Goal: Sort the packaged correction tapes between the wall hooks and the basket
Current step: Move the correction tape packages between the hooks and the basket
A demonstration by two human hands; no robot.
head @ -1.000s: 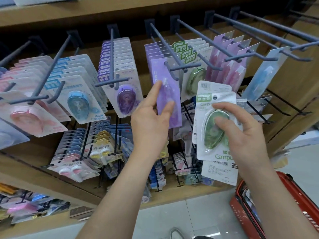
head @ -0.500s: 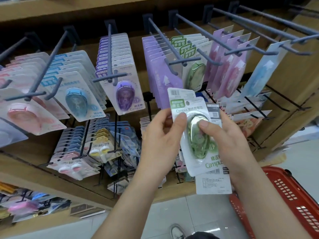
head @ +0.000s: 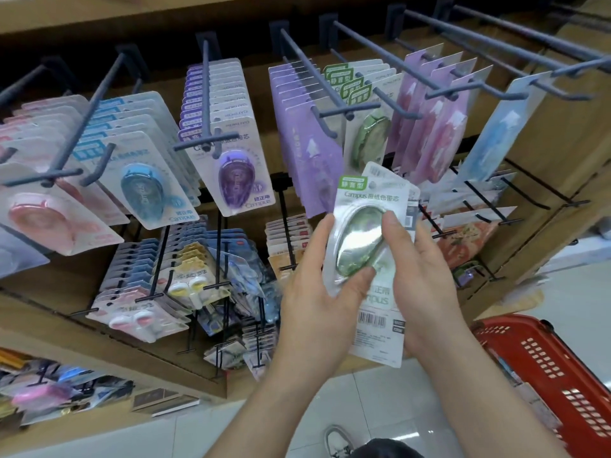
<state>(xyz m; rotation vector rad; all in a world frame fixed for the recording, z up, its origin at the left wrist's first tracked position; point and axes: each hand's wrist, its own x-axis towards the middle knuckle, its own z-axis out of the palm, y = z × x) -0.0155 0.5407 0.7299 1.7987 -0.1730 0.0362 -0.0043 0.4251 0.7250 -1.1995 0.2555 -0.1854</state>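
Note:
A green packaged correction tape (head: 358, 233) is held face up in front of the shelf, with more packages stacked behind it, one showing its barcode back (head: 377, 332). My left hand (head: 317, 292) grips the front package from the left, thumb on its blister. My right hand (head: 420, 282) holds the stack from the right, thumb on the blister's top. More green packages hang on a wall hook (head: 370, 104) above. The red basket (head: 545, 375) sits on the floor at the lower right.
Grey wall hooks carry pink (head: 43, 206), blue (head: 142, 180), purple (head: 238, 166) and lilac (head: 310, 153) packages. Long bare hooks (head: 496, 34) jut out at the upper right. Lower black hooks hold smaller packs. A shoe (head: 337, 441) shows on the tiled floor.
My left hand left the lilac hanging package and came over to the green package. Both hands now hold the stack lower, centred before the shelf.

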